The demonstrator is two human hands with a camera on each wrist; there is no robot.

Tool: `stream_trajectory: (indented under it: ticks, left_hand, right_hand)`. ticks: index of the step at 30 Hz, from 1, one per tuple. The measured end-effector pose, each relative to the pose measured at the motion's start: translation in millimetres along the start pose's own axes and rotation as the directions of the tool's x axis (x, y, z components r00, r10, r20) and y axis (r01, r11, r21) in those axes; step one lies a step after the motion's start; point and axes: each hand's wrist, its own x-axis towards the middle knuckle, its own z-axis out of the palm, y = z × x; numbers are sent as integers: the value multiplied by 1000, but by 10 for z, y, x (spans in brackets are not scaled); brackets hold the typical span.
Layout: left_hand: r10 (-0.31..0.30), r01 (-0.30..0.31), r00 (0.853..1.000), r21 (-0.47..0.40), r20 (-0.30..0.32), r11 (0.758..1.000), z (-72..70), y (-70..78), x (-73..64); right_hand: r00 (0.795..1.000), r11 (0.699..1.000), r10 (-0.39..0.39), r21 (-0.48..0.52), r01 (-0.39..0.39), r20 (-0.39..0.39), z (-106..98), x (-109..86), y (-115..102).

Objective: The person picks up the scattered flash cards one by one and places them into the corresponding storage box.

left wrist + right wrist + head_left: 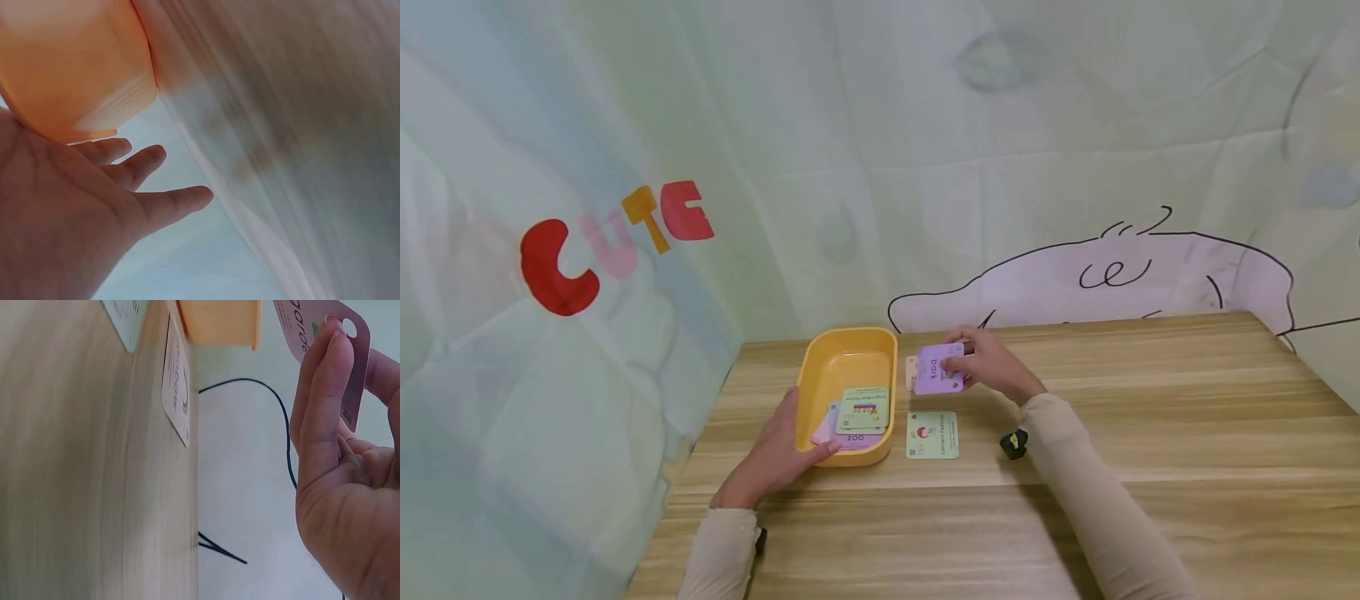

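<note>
My left hand point(777, 454) holds the yellow tray point(808, 392) at its near left corner, thumb over the rim, other fingers outside. Those fingers look fairly straight and spread in the left wrist view. Inside the tray lie a green flash card point(862, 410) and purple and pink ones partly under it. Right of the tray, my right hand point(988, 364) pinches a purple flash card point(928, 371) reading "park" above the table. The right wrist view shows "garde" on the held card's point(300, 331) other face; whether it is one card or two I cannot tell.
A peach "rainbow" card point(176, 384) lies on the wooden table point(1150, 433), partly covered by the held card in the head view. Nearer me is a green "Lantern Festival" card point(932, 435). A printed curtain point(865, 167) hangs behind and left of the table.
</note>
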Motion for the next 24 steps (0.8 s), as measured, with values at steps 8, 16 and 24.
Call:
stream_trajectory:
  ticks: [8, 16, 24]
  left_hand:
    - [-3, 3, 1000, 1, -1, 1000, -6, -16, -4]
    - [8, -8, 1000, 4, -9, 1000, 0, -41, 16]
    - [6, -6, 1000, 20, -12, 1000, -3, -38, 8]
  right_hand:
    - [1000, 1000, -11, 17, 11, 19, 145, 39, -64]
    - [999, 999, -18, 39, 16, 38, 274, 63, -111]
    - [999, 1000, -20, 23, 19, 36, 297, 78, -125]
